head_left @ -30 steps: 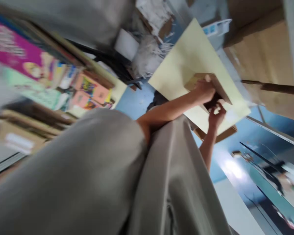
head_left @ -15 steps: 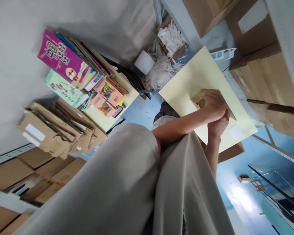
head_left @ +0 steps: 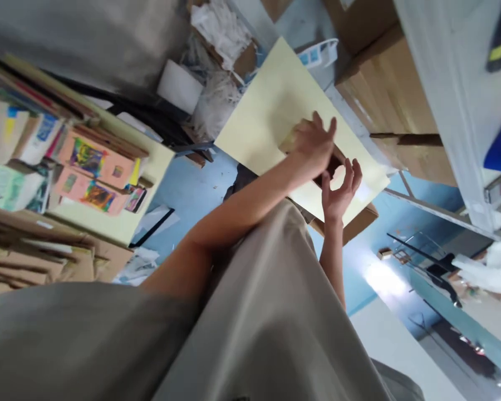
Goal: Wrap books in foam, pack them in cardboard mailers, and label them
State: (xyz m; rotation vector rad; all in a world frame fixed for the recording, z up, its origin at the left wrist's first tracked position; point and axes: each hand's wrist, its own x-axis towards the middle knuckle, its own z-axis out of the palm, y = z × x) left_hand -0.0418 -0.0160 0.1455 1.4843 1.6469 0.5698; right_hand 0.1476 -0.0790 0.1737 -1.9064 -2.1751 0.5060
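Observation:
A small brown cardboard box (head_left: 334, 161), its inside dark, lies on a pale yellow tabletop (head_left: 259, 114). Over its far side is my left hand (head_left: 313, 146), fingers spread and palm downward, hiding much of the cardboard. My right hand (head_left: 340, 192) is at its near right end, thumb and fingers curved but apart, with nothing plainly gripped between them. Whether the fingertips touch the cardboard I cannot tell. A white label or paper (head_left: 363, 190) lies on the tabletop beyond my right hand.
Large cartons (head_left: 392, 106) stand on a shelf at the right, near a white power strip (head_left: 317, 54). White paper shreds (head_left: 223, 28) fill a box at the back. Pink booklets (head_left: 94, 164) sit on another yellow table at left, beside flattened cardboard (head_left: 37, 250).
My hands were closed together on the cardboard; now they have parted and their fingers are spread. The view has turned, so the tables appear further left.

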